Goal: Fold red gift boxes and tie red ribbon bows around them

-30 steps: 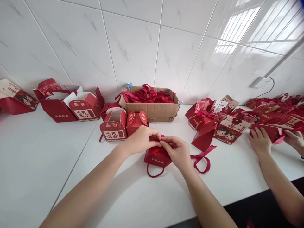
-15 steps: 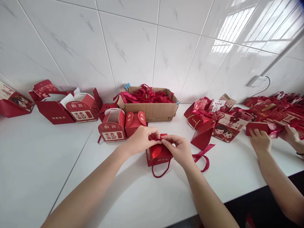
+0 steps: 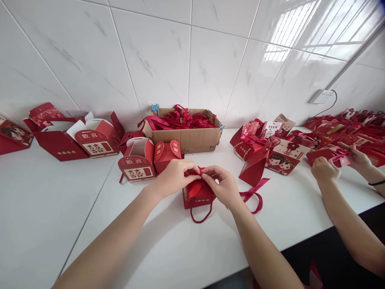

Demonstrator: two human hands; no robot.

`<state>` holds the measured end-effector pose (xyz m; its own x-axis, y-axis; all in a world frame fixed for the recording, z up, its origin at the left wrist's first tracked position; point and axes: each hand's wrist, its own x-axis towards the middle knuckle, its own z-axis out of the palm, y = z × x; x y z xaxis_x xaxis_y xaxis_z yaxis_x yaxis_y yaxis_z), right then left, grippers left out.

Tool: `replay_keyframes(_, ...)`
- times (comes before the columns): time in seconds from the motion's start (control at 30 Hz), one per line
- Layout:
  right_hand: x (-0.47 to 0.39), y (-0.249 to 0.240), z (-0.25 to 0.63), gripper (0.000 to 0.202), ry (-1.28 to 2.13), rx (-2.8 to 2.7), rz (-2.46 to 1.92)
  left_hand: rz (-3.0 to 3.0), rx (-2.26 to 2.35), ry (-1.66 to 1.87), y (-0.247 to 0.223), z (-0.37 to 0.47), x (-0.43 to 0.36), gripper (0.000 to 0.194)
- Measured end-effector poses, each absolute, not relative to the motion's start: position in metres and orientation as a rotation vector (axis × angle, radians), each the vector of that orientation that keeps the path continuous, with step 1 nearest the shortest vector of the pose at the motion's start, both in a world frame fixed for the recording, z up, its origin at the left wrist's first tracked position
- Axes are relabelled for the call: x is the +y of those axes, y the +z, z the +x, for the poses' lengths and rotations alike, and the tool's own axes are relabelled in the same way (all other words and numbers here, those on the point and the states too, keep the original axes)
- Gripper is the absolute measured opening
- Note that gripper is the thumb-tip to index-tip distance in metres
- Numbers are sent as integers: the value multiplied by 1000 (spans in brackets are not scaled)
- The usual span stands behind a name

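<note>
A small red gift box [image 3: 197,200] stands on the white table in front of me, its cord handle [image 3: 201,221] hanging down the near side. My left hand [image 3: 176,176] pinches red ribbon over the top of the box. From the other side my right hand [image 3: 221,185] pinches the ribbon too, its fingertips almost meeting the left ones. A loose length of dark red ribbon [image 3: 258,204] curls out on the table past my right hand. My fingers cover the middle of the ribbon and part of the lid.
Behind the box stands a cardboard box [image 3: 188,140] of ribbons. Open red boxes [image 3: 136,162] and a closed one [image 3: 165,154] sit to the left. Several finished-looking boxes [image 3: 285,156] stand at right, where a co-worker's hands [image 3: 326,170] hold a ribboned box [image 3: 321,154].
My fingertips have shifted slightly on the ribbon, still close together over the box. The view has moved a little. The co-worker's near hand has curled its fingers against their box.
</note>
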<state>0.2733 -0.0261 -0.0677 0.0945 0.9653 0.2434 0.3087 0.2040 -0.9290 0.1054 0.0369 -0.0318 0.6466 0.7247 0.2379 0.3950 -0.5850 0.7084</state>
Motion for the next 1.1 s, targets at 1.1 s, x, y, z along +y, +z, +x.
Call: replay_keyframes(1.1,-27,-75,275,18,418,-1805,-1142,1718,915,389,-29,109,34,10)
